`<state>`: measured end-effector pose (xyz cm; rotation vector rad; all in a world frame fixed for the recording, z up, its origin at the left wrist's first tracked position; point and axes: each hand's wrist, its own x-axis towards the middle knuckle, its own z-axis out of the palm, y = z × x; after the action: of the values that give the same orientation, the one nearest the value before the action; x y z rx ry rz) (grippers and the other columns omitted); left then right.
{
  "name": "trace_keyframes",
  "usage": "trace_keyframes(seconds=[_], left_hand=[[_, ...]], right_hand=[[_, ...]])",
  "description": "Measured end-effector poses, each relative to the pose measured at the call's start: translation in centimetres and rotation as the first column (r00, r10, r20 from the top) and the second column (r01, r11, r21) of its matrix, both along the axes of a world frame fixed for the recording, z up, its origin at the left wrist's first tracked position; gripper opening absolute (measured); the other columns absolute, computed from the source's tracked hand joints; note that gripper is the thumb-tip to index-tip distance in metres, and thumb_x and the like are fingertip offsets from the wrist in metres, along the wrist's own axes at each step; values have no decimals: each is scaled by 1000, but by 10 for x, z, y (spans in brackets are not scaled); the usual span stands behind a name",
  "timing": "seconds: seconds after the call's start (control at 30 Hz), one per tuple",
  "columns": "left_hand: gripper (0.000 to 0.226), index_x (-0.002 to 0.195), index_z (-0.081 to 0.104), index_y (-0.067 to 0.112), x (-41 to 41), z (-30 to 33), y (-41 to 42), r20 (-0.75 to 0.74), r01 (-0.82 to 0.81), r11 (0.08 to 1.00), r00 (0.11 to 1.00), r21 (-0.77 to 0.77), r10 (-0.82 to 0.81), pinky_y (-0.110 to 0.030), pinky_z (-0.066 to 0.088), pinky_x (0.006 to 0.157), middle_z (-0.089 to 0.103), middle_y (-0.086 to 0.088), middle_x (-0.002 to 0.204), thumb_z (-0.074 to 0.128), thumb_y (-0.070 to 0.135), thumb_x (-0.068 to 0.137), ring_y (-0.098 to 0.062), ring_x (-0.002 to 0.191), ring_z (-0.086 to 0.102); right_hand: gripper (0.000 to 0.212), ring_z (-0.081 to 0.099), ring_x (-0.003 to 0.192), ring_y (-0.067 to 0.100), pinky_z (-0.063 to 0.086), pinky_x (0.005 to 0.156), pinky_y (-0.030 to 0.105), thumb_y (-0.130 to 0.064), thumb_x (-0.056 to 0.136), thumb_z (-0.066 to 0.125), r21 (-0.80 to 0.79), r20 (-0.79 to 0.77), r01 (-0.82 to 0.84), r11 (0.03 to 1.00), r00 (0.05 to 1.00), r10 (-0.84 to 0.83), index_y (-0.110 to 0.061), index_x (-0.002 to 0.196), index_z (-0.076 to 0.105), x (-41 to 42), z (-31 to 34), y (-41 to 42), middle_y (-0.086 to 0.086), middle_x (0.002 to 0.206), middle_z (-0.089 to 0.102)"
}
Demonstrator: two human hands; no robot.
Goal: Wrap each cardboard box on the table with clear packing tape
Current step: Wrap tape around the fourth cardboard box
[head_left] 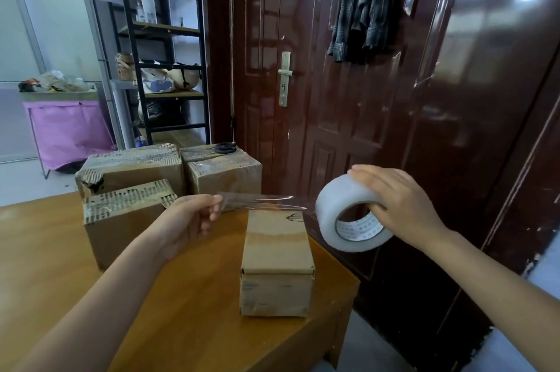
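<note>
small cardboard box (277, 262) upright near table (188, 326) edge; left hand (194, 220) pinching hard-to-see clear tape strip (257, 201) above it; right hand (400, 205) gripping tape roll (348, 214), fingertips hidden inside core.

A lived-in home room used for packing: a glossy brown door (333, 74) hung with a plaid shirt (366, 2), cluttered shelves (163, 47), a pink hamper (69, 132), and a wooden table (188, 296) with cardboard boxes (133, 165).

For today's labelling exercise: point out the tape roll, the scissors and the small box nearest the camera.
tape roll (333, 205): head view, outer curved face.
scissors (225, 148): head view, black handles.
small box (275, 238): head view, top face.
</note>
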<state>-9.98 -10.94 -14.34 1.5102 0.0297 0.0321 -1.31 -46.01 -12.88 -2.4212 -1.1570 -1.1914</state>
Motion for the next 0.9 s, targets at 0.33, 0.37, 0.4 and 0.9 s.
trace_keyframes(seconds=[0.33, 0.37, 0.4, 0.9], left_hand=[[34, 59, 44, 13, 9, -23, -11, -27, -164, 970, 986, -181, 162, -19, 26, 40, 38, 1, 53, 49, 12, 93, -10, 42, 30], [34, 59, 44, 13, 9, -24, -11, -28, -179, 966, 984, -187, 177, -19, 26, 41, 38, 1, 53, 49, 11, 93, -10, 42, 30], [34, 59, 44, 13, 9, -26, -10, -29, -191, 963, 982, -190, 189, -20, 26, 41, 38, 2, 53, 49, 11, 93, -10, 42, 30], [31, 67, 50, 11, 6, -45, -4, -126, -77, 971, 986, 227, 108, -22, 33, 45, 43, -1, 57, 52, 19, 97, -11, 47, 38]], right_hand=[[88, 50, 109, 22, 55, 81, 39, 21, 48, 73, -181, 34, -66, 981, 997, 73, -13, 127, 56, 13, -3, 3, 7, 126, 62], [89, 50, 110, 21, 54, 82, 38, 21, 48, 75, -187, 19, -70, 980, 997, 75, -14, 128, 55, 14, -4, 5, 7, 126, 62], [90, 49, 109, 21, 54, 82, 37, 20, 49, 75, -194, 4, -77, 978, 997, 79, -16, 128, 54, 15, -4, 7, 7, 126, 62], [85, 48, 102, 19, 43, 82, 30, 24, 53, 71, -115, -147, -140, 983, 981, 123, -19, 125, 54, 15, -27, 21, 4, 125, 59]])
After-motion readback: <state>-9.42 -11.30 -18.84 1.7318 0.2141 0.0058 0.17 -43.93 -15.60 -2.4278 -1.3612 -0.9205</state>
